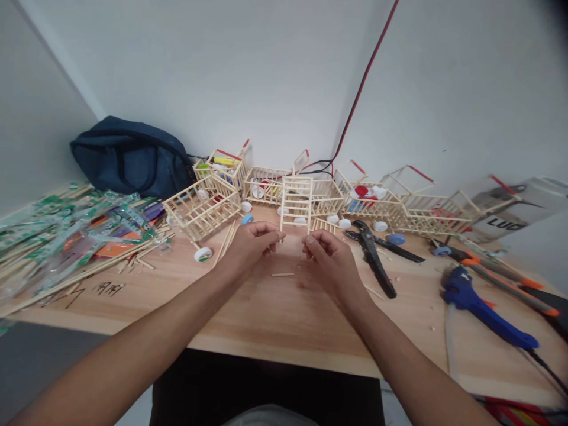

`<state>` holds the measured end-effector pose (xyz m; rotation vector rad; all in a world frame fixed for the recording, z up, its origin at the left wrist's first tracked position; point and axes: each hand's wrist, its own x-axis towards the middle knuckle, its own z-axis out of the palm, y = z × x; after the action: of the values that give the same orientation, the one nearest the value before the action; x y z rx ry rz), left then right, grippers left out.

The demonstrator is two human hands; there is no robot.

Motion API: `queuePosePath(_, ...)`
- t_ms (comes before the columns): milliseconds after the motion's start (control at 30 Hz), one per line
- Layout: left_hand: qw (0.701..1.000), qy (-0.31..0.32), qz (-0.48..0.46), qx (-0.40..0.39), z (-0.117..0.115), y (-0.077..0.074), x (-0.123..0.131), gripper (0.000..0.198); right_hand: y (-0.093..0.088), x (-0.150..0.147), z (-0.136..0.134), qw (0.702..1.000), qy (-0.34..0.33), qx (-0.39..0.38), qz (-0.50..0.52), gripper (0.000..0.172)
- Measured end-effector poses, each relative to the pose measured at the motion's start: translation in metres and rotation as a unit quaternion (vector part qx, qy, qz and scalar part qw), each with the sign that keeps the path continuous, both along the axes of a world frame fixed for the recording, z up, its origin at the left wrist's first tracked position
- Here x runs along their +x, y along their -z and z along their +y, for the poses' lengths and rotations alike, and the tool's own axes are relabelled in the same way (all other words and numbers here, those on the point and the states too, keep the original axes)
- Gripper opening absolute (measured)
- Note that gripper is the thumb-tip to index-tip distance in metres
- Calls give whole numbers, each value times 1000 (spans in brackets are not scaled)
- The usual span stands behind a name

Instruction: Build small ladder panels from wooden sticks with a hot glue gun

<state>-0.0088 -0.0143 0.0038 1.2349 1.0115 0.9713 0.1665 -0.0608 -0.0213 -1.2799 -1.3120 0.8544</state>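
Observation:
A ladder-shaped wooden stick frame (296, 202) stands up between my hands, its rungs crossing two long side sticks. My left hand (257, 241) pinches the lower end of its left side stick. The fingers of my right hand (326, 248) are closed on the lower end of the right side stick. Below the frame, a short stick piece (283, 274) lies on the wooden table (275, 319). Behind the frame stand small stick-built carts (326, 200), partly hidden by it. Bottle caps (247, 219) lie close by as wheels or loose pieces; which, I cannot always tell.
To the right lie black pliers (373, 260), a blue glue gun (486, 310) and orange-handled pliers (510, 278). More stick carts (204, 210) line the back. At left are a blue bag (133, 157) and wrapped sticks (89, 231). A clear container (515, 219) stands far right.

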Motion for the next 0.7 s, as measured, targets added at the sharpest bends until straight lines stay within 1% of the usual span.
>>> queuePosePath(433,1000,15,2,-5,0,0,-1,24,-3,-1,0,1000,12,-10,4,21)
queuePosePath(700,999,32,32,25,2,4,-4,20,-4,-1,-1,1000,20,-6,-16,22)
